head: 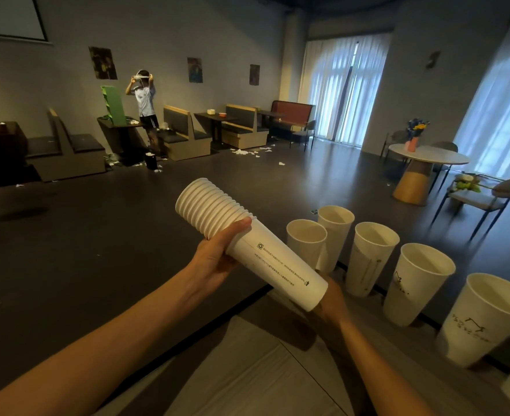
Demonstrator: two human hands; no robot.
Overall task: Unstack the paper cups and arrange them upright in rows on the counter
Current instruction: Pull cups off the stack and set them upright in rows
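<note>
My left hand and right hand both grip the cup stack, tilted, rims pointing up-left, base lower-right.

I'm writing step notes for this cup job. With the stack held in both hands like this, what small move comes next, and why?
Probably pull the outermost cup off. The left hand grips the stack of cups near the rims, and the right hand holds its closed base end. Five cups already stand upright on the counter, so the freed cup could go beside them.
</note>
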